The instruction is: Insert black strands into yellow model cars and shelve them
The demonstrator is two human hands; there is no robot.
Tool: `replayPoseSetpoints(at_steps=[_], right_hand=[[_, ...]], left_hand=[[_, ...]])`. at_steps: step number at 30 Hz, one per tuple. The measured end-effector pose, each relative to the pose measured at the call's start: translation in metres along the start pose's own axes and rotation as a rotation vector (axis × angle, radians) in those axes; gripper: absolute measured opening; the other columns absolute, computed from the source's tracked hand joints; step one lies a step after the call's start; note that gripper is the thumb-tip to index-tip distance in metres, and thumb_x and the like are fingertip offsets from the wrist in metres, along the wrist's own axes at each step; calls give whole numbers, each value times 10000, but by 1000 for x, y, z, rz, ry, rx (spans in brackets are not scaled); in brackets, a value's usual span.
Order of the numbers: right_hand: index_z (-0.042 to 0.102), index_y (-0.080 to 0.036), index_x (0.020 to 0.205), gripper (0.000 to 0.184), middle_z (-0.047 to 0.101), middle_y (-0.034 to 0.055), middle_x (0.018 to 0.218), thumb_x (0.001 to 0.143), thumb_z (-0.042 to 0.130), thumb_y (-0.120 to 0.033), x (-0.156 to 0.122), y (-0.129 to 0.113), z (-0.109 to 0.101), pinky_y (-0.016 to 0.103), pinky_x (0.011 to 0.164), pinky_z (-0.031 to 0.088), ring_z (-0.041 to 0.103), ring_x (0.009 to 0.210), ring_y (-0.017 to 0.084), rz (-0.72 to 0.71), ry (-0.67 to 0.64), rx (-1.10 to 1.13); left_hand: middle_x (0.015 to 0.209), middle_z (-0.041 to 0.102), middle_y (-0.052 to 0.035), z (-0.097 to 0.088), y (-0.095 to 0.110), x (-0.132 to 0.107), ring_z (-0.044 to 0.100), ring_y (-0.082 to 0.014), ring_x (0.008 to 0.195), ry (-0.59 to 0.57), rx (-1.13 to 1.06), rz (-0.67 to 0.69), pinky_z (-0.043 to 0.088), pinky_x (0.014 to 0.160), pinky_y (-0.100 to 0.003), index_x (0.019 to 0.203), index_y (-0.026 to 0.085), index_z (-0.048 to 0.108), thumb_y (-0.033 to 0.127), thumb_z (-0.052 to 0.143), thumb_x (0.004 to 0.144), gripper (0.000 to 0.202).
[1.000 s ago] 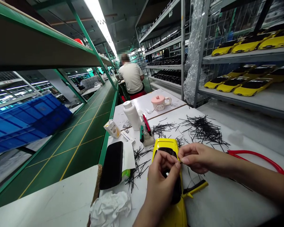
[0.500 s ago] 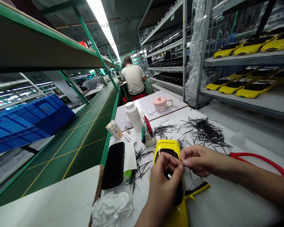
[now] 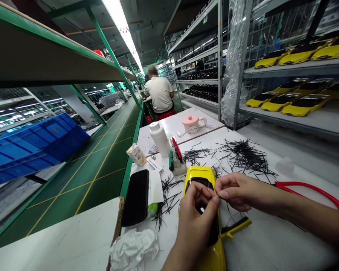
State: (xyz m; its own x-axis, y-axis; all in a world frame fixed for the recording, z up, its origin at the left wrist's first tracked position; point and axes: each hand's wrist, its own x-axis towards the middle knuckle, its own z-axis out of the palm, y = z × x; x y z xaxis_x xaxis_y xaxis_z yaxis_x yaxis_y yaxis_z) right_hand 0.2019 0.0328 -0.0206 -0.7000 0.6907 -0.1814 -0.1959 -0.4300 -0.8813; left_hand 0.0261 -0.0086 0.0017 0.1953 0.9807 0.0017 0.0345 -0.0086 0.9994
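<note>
A yellow model car (image 3: 200,172) with dark windows lies lengthwise on the white table, and its side door (image 3: 237,227) stands open to the right. My left hand (image 3: 196,214) rests over the car's roof and windows, thumb and forefinger pinched together. Close against it at the car's right side, my right hand (image 3: 237,190) is closed in a pinch as well. The fingertips of both hands almost meet above the door opening. Whatever they grip is too small and too hidden to make out.
Black thin strips (image 3: 247,155) lie in loose piles. Around the car are a red-handled tool (image 3: 327,194), a phone (image 3: 135,197), crumpled tissue (image 3: 135,248), a white bottle (image 3: 159,139) and a pink-lidded mug (image 3: 192,126). A green conveyor (image 3: 101,158) runs along the left; a person (image 3: 159,94) sits ahead.
</note>
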Motion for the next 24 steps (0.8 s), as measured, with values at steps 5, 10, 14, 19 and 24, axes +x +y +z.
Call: replayPoseSetpoints(at_steps=[5, 10, 14, 19, 24], right_hand=[[587, -153, 784, 216, 327, -114, 484, 779, 713, -328, 0, 1, -1, 167, 384, 194, 215, 406, 24, -2, -5, -15], [587, -153, 806, 219, 329, -114, 483, 807, 692, -346, 0, 2, -1, 169, 389, 202, 224, 406, 27, -19, -9, -43], [574, -160, 818, 243, 390, -92, 529, 825, 667, -384, -1, 1, 1, 174, 408, 233, 281, 426, 35, -62, 40, -133], [558, -178, 824, 221, 437, -58, 627, 852, 616, -389, -1, 6, 8, 188, 463, 290, 361, 517, 68, -213, 184, -453], [588, -207, 801, 123, 562, -8, 703, 894, 511, -225, 4, 22, 8, 198, 524, 376, 503, 579, 99, -623, 378, -1072]], left_hand=[[804, 580, -16, 0, 0, -1, 511, -114, 703, -12, -15, -2, 416, 663, -232, 773, 179, 470, 244, 642, 812, 188], [816, 595, -23, 0, -1, -1, 526, -117, 707, -13, -20, -4, 427, 682, -240, 769, 183, 459, 247, 647, 808, 202], [820, 599, -21, 1, 0, 0, 533, -113, 703, -17, -31, -13, 434, 690, -238, 778, 184, 454, 244, 649, 805, 205], [786, 579, -28, -5, -10, 3, 540, -125, 708, -4, 11, 56, 438, 673, -239, 750, 177, 458, 293, 655, 802, 234], [713, 579, -23, -10, -36, 16, 505, -106, 602, 5, -78, 54, 409, 587, -226, 683, 189, 395, 470, 722, 729, 434]])
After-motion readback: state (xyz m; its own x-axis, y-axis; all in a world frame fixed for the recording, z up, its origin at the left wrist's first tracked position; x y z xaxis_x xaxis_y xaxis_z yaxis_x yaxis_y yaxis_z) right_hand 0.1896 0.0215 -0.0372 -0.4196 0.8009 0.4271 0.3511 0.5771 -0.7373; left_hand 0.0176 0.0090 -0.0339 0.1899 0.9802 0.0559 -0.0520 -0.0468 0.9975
